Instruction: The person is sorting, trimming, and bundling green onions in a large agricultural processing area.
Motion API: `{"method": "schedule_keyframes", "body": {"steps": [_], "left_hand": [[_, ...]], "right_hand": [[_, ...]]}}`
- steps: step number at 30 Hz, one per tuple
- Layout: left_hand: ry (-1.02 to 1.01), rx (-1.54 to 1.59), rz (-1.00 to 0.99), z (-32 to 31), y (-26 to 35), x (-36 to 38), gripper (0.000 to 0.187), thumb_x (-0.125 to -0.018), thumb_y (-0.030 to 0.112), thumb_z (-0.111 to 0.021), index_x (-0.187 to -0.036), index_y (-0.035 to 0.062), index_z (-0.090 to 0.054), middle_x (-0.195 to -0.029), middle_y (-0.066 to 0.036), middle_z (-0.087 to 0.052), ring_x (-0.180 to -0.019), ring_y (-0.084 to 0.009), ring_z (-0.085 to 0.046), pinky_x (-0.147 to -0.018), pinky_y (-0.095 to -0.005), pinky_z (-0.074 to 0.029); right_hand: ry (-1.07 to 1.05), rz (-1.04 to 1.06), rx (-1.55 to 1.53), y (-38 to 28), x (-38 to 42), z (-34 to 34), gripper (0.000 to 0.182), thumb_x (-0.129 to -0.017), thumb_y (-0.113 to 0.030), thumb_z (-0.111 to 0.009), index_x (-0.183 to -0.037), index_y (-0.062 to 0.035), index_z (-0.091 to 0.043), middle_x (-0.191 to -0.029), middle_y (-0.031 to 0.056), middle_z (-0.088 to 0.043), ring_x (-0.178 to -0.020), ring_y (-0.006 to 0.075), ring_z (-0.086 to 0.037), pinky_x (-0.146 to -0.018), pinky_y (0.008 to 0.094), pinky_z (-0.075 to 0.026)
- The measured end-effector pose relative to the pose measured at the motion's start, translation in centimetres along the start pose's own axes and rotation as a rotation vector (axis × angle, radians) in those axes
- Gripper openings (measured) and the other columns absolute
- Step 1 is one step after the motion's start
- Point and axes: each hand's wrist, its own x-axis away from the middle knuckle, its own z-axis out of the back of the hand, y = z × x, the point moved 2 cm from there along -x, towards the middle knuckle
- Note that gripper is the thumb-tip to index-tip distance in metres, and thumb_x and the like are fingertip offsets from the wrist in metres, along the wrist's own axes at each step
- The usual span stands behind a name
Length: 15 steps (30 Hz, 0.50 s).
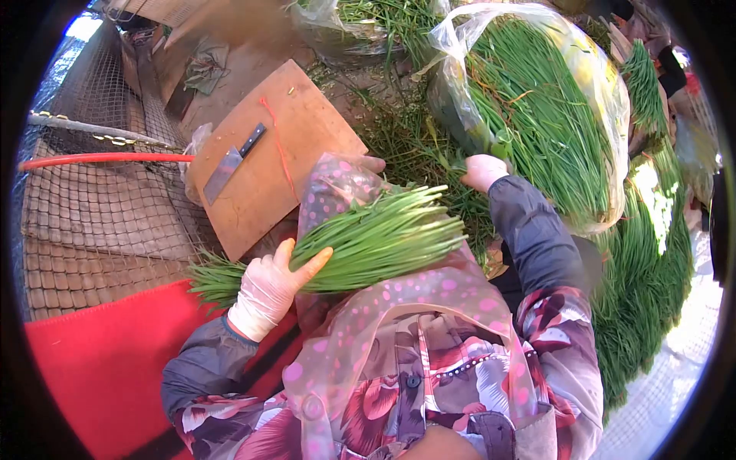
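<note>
My left hand (pixel 268 291), in a whitish glove with orange-stained fingertips, is closed around a bunch of chives (pixel 376 245) lying across my lap. The pale cut ends point to the right, and the darker leaf tips stick out left behind the wrist. Under the bunch is a clear apron (pixel 460 295) with pink dots. My right hand (pixel 485 172), also pale-gloved, reaches forward to the near left edge of a large plastic bag (pixel 457 46) packed with chives (pixel 537 115). Its fingers are curled over loose green leaves (pixel 422 146); what they grip is hidden.
A wooden board (pixel 314 115) ahead on the left bears a cleaver (pixel 234 163) and a red string (pixel 280 153). Another bag of greens (pixel 345 27) stands at the back. Piled chives (pixel 644 291) lie at the right. Red cloth (pixel 115 360) covers the left side, near a red hose (pixel 107 159).
</note>
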Motion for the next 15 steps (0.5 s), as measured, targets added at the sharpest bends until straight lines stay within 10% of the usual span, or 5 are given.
{"method": "schedule_keyframes", "body": {"steps": [4,6,9,12,15], "left_hand": [[0.125,-0.069,-0.112,-1.0,-0.2,-0.5,0.068,-0.078,0.009,-0.053,-0.137,0.0409,-0.045,-0.107,-0.016,-0.056,-0.054,-0.0187,-0.049,-0.049,-0.0307,-0.046],[0.141,-0.098,-0.126,-0.3,-0.2,-1.3,0.068,-0.077,0.009,-0.053,-0.136,0.0417,-0.045,-0.107,-0.015,-0.056,-0.054,-0.0183,-0.048,-0.049,-0.0302,-0.046],[0.164,-0.140,-0.171,0.1,-0.4,-1.6,0.068,-0.077,0.009,-0.054,-0.135,0.0428,-0.047,-0.106,-0.015,-0.056,-0.055,-0.0179,-0.048,-0.049,-0.0298,-0.046],[0.154,-0.135,-0.170,1.1,-0.5,-1.7,0.066,-0.077,0.009,-0.054,-0.133,0.0429,-0.048,-0.107,-0.015,-0.057,-0.056,-0.0189,-0.051,-0.050,-0.0305,-0.046],[0.141,-0.101,-0.119,1.2,-1.2,-0.9,0.065,-0.078,0.008,-0.054,-0.133,0.0419,-0.049,-0.108,-0.015,-0.058,-0.058,-0.0207,-0.054,-0.051,-0.0315,-0.048]], "right_hand": [[-0.084,0.471,-0.815,-6.2,1.4,0.0,0.060,-0.077,-0.056,-0.065,-0.104,-0.0032,-0.070,-0.097,0.0212,-0.068,-0.096,0.0313,-0.065,-0.090,0.0360,-0.047],[-0.185,0.502,-0.596,-10.3,4.6,1.0,0.057,-0.079,-0.053,-0.066,-0.104,-0.0018,-0.069,-0.094,0.0186,-0.069,-0.090,0.0282,-0.066,-0.087,0.0354,-0.047],[-0.114,0.425,-0.599,-10.7,4.4,0.6,0.051,-0.084,-0.043,-0.066,-0.114,-0.0021,-0.065,-0.097,0.0148,-0.070,-0.091,0.0230,-0.065,-0.086,0.0341,-0.047],[0.052,0.465,-1.235,-7.1,1.3,-0.4,0.032,-0.087,-0.029,-0.065,-0.100,0.0003,-0.067,-0.092,0.0112,-0.070,-0.086,0.0161,-0.064,-0.079,0.0305,-0.048],[0.485,0.072,-1.142,-0.5,-0.1,2.4,0.027,-0.086,-0.025,-0.063,-0.095,-0.0002,-0.067,-0.084,0.0106,-0.069,-0.081,0.0184,-0.066,-0.074,0.0341,-0.050]]}}
